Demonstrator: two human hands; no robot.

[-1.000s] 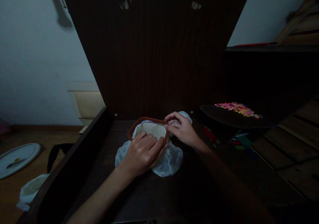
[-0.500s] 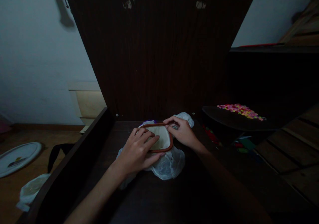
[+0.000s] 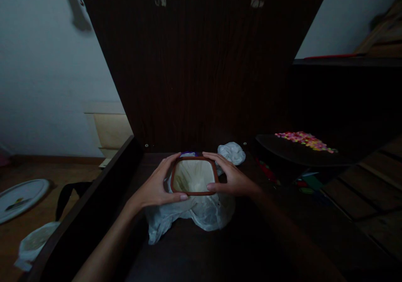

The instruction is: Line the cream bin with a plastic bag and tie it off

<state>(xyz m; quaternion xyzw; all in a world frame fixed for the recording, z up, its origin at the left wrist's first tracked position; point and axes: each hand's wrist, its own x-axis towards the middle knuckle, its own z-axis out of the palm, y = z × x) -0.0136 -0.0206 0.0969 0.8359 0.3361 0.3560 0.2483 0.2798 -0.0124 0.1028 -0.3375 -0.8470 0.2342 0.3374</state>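
In the middle of the dark wooden surface is a small square trash bin with a brown rim. A thin white plastic bag lines its inside, and its loose edge hangs out over the near side. Around the bin's left side curves my left hand, thumb at the near left corner and fingers along the far left edge. My right hand grips the right side, its thumb over the near right part of the rim. The bin's outer walls are mostly hidden by the bag and hands.
Behind the bin, a crumpled white plastic bag lies near the tall dark panel. Small colourful pieces lie on a dark shelf at right. Along the left runs a raised wooden edge; beyond it, a white lid rests on the floor.
My left hand has come out from over the bin's opening to its left side. My right thumb has shifted to the near rim. More bag now hangs toward the lower left.
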